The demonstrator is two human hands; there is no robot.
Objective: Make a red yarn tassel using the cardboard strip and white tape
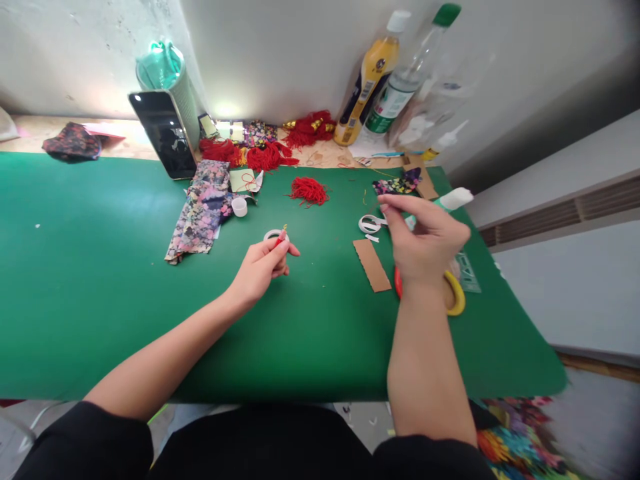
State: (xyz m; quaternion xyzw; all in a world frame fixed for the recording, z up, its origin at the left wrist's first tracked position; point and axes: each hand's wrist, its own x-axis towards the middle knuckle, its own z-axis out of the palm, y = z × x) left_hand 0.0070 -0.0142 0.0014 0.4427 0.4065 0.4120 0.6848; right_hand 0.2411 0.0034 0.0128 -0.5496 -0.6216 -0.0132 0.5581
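My left hand is closed in a pinch over the middle of the green table. Between its thumb and finger sits a small red tassel with a yellow loop at its tip; most of it is hidden. Just behind those fingers lies a white ring, perhaps a tape roll. My right hand is raised at the right with thumb and fingertips pressed together; anything between them is too fine to make out. Near it are white-handled scissors, a cardboard strip and a white-capped tube, partly covered by the hand.
Red threads lie in a heap farther back. Flowered fabric, a small white cup and a leaning phone are at left. Bottles stand by the wall. A yellow ring lies beside my right wrist.
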